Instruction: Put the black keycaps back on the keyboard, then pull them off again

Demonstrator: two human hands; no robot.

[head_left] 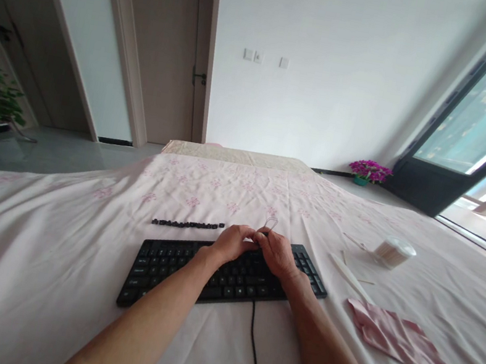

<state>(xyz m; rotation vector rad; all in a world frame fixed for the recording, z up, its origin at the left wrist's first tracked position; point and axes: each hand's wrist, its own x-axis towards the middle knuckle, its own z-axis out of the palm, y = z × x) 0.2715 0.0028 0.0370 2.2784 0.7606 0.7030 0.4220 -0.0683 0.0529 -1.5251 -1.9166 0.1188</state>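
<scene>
A black keyboard (234, 284) lies on the cloth-covered surface, with its cable (254, 350) running toward me. Both my hands meet above its far edge. My right hand (276, 252) is closed, and the thin wire loop of a keycap puller (270, 222) sticks up from its fingers. My left hand (233, 243) is closed too, its fingertips pressed against those of the right; what they pinch, if anything, is hidden. Beyond the keyboard's far edge, several loose black keycaps (186, 224) lie in a row.
To the right stand a clear tub of cotton swabs (394, 252) and a crumpled pink cloth (399, 336). A few loose swabs (354, 242) lie near the tub. A pale patterned tablecloth (71, 252) with folds covers the whole surface.
</scene>
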